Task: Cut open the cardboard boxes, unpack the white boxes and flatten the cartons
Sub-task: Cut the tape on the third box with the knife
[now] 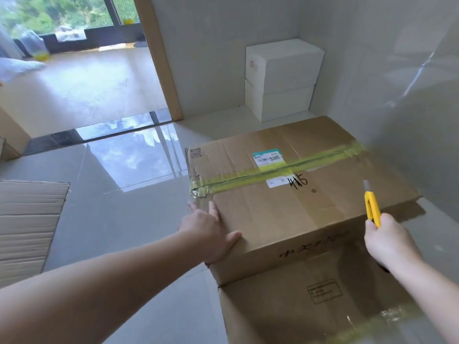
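Observation:
A large brown cardboard box (293, 209) stands on the floor, sealed along its top seam with yellow-green tape (273, 170) and bearing a shipping label. My left hand (211, 232) rests flat against the box's near left corner, thumb on the top face. My right hand (390, 242) grips a yellow utility knife (372, 209), its blade out and pointing up over the box's right edge, apart from the tape. Two white boxes (283, 78) are stacked in the far corner against the wall.
An opened brown carton (323, 301) lies at the bottom right, right under the sealed box. Flattened cardboard (27, 224) lies on the glossy tiled floor at the left. A doorway with a wooden frame (159, 58) opens at the back left; a wall runs close on the right.

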A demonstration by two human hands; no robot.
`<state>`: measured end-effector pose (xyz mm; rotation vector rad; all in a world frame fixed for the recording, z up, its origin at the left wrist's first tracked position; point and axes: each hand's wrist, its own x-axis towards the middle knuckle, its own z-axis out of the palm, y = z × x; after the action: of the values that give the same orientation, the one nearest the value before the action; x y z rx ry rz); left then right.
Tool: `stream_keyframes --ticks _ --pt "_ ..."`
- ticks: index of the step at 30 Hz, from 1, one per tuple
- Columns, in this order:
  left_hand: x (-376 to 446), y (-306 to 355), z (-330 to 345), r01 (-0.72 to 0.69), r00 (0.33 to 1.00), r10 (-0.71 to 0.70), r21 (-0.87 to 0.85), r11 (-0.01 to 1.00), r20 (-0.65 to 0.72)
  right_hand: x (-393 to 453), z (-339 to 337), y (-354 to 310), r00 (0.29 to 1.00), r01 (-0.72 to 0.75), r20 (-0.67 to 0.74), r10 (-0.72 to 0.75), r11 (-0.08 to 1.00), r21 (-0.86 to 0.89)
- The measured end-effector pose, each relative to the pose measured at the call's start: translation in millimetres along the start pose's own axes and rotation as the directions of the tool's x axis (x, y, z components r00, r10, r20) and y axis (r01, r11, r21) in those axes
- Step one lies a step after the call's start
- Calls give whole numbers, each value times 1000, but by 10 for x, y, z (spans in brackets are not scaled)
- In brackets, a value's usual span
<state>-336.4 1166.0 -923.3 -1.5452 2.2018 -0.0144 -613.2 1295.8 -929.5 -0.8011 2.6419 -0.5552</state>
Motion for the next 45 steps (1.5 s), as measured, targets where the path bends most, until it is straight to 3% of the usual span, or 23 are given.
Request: stream_keyframes --ticks 3,6,8,16,21,29,34,41,45 --pt "312 -81 -222 -12 986 33 129 992 -161 8 -30 -13 1000 -23 7 23 1000 16" --pt "766 -205 -275 -147 917 178 114 983 -358 -6 -9 -77 1000 -19 14 19 1000 6" --pt "1044 -253 -286 -227 886 241 82 970 -395 -14 31 -149 1000 -1 18 2 1000 -6" --pt "1892 -360 -294 -331 870 279 -63 942 -407 -157 246 -420 998 9 63 -11 999 36" --pt "2261 -492 -246 -253 894 170 -155 955 -414 -291 394 -526 995 39 93 -47 995 94" --pt "2408 -514 -258 -224 919 129 -224 949 -371 -282 469 -505 996 59 68 -64 996 71" --pt "2266 -586 -227 -199 930 103 -248 948 -352 -256 482 -541 996 68 48 -73 993 98" --pt "1585 -868 6 11 967 -69 -229 973 -245 398 391 -875 993 116 19 -117 992 52" --pt "1203 -993 159 32 971 -73 -179 983 -226 588 410 -979 985 165 45 -167 985 43"
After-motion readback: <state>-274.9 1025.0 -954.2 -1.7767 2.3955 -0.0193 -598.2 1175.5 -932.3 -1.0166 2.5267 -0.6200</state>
